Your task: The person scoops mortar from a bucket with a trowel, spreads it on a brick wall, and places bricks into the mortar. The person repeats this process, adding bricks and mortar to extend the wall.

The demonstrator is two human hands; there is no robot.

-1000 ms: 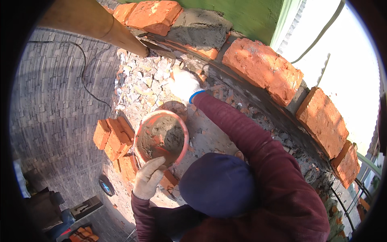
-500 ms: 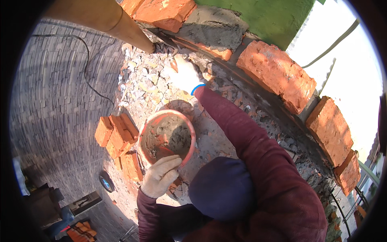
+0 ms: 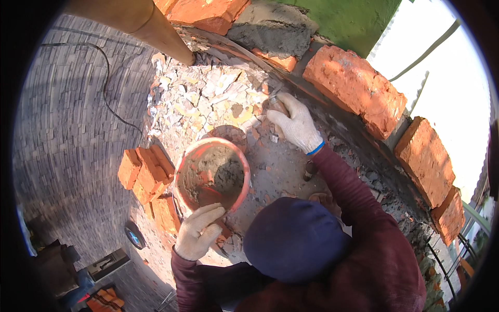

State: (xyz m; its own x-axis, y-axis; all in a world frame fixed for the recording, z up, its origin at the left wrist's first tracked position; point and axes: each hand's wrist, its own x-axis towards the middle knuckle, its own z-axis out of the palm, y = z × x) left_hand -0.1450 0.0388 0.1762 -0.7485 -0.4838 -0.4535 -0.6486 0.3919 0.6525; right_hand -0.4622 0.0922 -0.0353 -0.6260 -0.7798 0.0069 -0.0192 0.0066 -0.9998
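My right hand [image 3: 295, 120], in a white knit glove with a blue cuff, grips the wooden handle of a trowel [image 3: 277, 105] beside the brick wall's foot. Its thin metal neck shows ahead of the fingers; the blade is hard to make out. My left hand [image 3: 198, 231], gloved too, is closed on the near rim of an orange-red bucket [image 3: 246, 179]. Grey wet mortar [image 3: 228, 176] lies inside the bucket, heaped toward the right side. A rounded dark blue cloth shape [image 3: 293, 239] hides the ground between my arms.
Bricks [image 3: 358, 91] with grey mortar between them run along the right. A mortar-smeared block [image 3: 273, 31] adjoins a green panel [image 3: 348, 23]. Loose bricks [image 3: 150, 171] are stacked left of the bucket. A thick tan post [image 3: 156, 26] stands at upper left over rubble [image 3: 208, 91]; a dark cable [image 3: 106, 88] crosses the paving.
My right hand has drawn back with the trowel, away from the post, toward the right and nearer me. My left hand stays at the bucket rim. The view has shifted slightly.
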